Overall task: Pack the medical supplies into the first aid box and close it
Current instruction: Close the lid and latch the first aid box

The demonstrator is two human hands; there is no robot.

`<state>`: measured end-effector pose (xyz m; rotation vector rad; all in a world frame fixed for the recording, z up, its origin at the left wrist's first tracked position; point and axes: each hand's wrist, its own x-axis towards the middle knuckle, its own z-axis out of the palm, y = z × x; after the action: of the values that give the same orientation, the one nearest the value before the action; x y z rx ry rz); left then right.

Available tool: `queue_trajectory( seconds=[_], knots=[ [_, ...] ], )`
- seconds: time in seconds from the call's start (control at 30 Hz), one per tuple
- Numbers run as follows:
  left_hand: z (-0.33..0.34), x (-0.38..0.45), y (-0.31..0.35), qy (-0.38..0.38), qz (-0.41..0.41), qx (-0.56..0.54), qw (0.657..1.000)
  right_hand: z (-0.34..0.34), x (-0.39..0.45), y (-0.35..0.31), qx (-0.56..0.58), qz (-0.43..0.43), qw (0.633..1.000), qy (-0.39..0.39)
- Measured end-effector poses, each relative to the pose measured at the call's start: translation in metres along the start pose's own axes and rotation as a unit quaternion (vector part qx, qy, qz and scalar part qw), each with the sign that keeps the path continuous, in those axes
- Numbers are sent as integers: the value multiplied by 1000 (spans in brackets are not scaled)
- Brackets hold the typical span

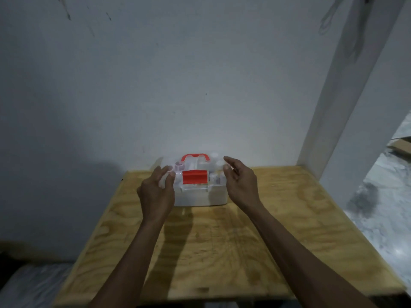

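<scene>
the left hand curls loosely at the left end of the first aid box at the far edge of the wooden table; whether it grips is unclear. the red latch may be unfastened, so lifting could pop the clear lid. the right hand hovers spread, empty; nothing blocks it.

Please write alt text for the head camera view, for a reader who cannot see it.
Two bare hands, left hand and right hand, flank a small white plastic first aid box with a clear lid, red latch and red handle. The box stands at the far edge of a light plywood table, against a pale wall.
</scene>
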<state>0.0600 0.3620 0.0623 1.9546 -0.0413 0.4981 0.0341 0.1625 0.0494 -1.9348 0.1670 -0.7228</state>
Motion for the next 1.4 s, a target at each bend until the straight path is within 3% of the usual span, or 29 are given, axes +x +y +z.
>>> queue_trajectory(
  seconds=[0.3,0.63,0.8,0.9,1.13,1.3,1.4],
  knots=[
    [1,-5,-1,-54,45,47,996,4,-10,2,-65,-34,997,-33],
    [2,-4,-7,-65,81,58,993,3,-19,-1,-118,-45,990,-60],
    [1,8,5,-80,44,41,995,8,-17,-15,-132,-34,985,-109],
    [3,17,5,-83,17,24,996,10,-15,-23,-71,16,993,-89],
    [-6,20,7,-137,-19,6,990,8,-15,-30,-71,15,994,-83],
    [-6,16,-3,-170,41,55,983,11,-17,-18,-109,-1,987,-122],
    [-2,10,-11,-156,91,76,981,18,-21,-8,-124,-23,987,-100]
  ],
)
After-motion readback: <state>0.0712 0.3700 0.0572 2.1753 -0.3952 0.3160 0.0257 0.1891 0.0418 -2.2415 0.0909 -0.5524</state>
